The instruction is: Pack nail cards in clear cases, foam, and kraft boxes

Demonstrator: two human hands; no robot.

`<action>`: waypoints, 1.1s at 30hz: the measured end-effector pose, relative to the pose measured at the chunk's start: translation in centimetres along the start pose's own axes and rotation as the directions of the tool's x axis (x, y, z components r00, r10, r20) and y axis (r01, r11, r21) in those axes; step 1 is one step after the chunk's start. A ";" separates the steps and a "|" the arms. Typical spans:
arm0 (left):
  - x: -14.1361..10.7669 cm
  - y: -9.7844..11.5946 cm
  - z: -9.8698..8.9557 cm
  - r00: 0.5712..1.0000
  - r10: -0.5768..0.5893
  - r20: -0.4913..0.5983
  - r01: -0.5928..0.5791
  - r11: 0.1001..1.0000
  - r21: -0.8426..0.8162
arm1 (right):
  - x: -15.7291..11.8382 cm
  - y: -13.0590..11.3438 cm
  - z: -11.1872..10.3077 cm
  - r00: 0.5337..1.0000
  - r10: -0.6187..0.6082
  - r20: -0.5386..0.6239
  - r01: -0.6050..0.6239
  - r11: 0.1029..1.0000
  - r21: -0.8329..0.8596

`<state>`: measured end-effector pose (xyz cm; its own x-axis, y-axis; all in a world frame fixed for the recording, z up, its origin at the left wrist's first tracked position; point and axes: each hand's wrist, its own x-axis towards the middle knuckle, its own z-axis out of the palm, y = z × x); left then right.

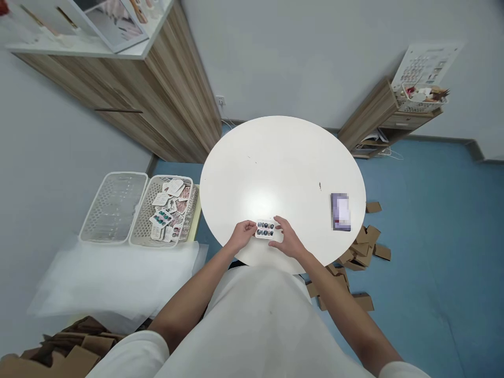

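Note:
A small white card of press-on nails (pixel 265 229), dark and bluish in two rows, is at the near edge of the round white table (pixel 283 152). My left hand (pixel 243 232) pinches the card's left edge between thumb and fingers. At the card's right side, my right hand (pixel 289 239) has its thumb and fingers spread apart, with the fingertips close to the upper right corner. Whether those fingertips touch the card is hard to make out.
A purple box (pixel 340 212) lies at the table's right side. On the left, an open white basket (pixel 191 210) holds several nail cards, beside translucent sheets (pixel 126 281). Cardboard boxes (pixel 364 247) lie on the blue floor at right. A wooden cabinet (pixel 173 100) stands at back left.

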<state>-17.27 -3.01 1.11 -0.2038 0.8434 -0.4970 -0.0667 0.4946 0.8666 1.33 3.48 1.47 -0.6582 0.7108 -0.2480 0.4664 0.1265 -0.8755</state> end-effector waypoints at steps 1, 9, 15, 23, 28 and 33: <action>-0.2 -0.5 -1.0 1.000 0.002 -0.012 -0.002 1.000 0.000 | 0.2 -0.3 1.0 1.000 -0.019 0.020 0.020 0.999 -0.025; -1.3 -3.4 -7.2 0.990 0.057 -0.130 -0.049 0.997 0.066 | 2.7 -2.2 8.0 0.992 -0.129 0.015 0.129 0.964 -0.233; -2.0 -5.4 -10.6 0.975 0.126 -0.184 -0.099 0.983 0.153 | 5.0 -3.4 11.7 0.994 -0.110 -0.007 0.099 0.919 -0.383; -1.9 -7.2 -12.2 0.967 0.218 -0.132 -0.125 0.857 0.499 | 7.9 -4.0 14.4 0.997 -0.037 0.073 0.073 0.809 -0.583; -0.6 -7.5 -12.3 0.962 0.235 -0.141 -0.077 0.727 0.682 | 9.4 -4.1 15.4 0.998 -0.037 0.049 0.060 0.764 -0.643; -0.8 -7.8 -12.9 0.949 0.286 -0.129 -0.078 0.614 0.785 | 9.4 -3.7 16.0 0.999 -0.035 -0.015 0.018 0.781 -0.624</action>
<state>-29.16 -10.23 -4.71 -0.3386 0.9152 -0.2183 0.7421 0.4024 0.5360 -16.01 -1.39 -4.24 -0.6652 0.7162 -0.2112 0.7212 0.5431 -0.4299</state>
